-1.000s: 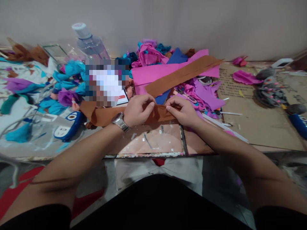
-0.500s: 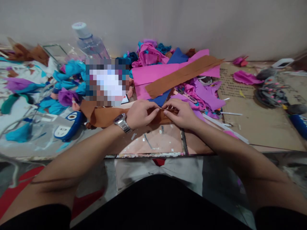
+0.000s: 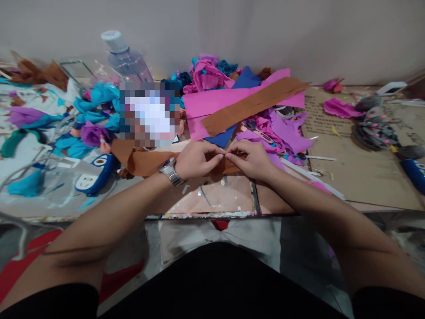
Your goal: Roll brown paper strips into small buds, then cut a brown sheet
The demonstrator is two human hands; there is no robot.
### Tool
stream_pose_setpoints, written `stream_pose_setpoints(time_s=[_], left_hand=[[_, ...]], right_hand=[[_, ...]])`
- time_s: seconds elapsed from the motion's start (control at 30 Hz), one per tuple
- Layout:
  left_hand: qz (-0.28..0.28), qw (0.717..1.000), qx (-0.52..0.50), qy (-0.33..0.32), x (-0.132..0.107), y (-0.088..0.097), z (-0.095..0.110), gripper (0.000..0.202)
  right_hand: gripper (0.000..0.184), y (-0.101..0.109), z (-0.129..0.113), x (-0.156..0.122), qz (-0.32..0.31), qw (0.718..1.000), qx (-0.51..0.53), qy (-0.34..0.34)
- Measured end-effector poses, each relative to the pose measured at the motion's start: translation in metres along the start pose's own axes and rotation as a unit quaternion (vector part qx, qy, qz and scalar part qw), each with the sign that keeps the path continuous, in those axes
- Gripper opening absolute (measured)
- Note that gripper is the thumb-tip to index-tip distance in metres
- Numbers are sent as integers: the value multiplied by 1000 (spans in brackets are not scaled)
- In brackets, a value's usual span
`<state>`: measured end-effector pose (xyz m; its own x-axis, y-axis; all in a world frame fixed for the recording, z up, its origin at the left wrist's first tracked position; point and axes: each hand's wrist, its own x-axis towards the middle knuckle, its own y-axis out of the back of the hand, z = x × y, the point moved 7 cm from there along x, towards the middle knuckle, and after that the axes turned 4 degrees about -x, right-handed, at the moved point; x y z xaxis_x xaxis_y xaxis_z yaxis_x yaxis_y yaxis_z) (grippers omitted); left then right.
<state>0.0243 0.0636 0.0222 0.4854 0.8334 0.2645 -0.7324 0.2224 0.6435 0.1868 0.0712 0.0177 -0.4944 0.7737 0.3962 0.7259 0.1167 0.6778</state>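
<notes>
My left hand point(image 3: 198, 159), with a metal watch point(image 3: 171, 172) on its wrist, and my right hand point(image 3: 251, 158) meet at the middle of the table. Both are closed, thumb and fingers pinching the upper edge of a long brown crepe paper strip point(image 3: 146, 162). The strip runs out to the left behind my left wrist, and a part of it shows below my fingertips. What lies right between the fingertips is too small to make out. Just behind my hands are a pink crepe paper sheet point(image 3: 217, 104) and another brown strip point(image 3: 245, 108) lying across it.
A bottle with a white cap point(image 3: 128, 62) stands at the back left, near a blurred-out bright patch. Blue and purple paper flowers point(image 3: 94, 133) crowd the left, beside a blue-and-white glue gun-like object point(image 3: 94, 173). Cardboard point(image 3: 358, 173) and a dark pincushion-like bundle point(image 3: 376, 128) are at right.
My fingertips have come closer together along the paper's edge, the right hand shifting slightly left. Both hands still pinch the brown strip. The other things stay where they were.
</notes>
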Motion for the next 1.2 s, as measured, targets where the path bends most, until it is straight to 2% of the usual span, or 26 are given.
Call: stream_pose_setpoints(time_s=[0.6, 0.83, 1.0, 1.2], left_hand=[[37, 998, 47, 36, 0, 5, -5, 29], [31, 998, 44, 18, 0, 3, -2, 31], [33, 985, 168, -25, -3, 1, 9, 31], [86, 970, 226, 5, -8, 4, 15, 34]], right_hand=[[11, 0, 5, 0, 3, 999, 31, -37], [9, 1, 6, -1, 7, 999, 16, -36], [8, 0, 6, -1, 4, 999, 21, -33], [9, -1, 6, -1, 3, 999, 26, -35]])
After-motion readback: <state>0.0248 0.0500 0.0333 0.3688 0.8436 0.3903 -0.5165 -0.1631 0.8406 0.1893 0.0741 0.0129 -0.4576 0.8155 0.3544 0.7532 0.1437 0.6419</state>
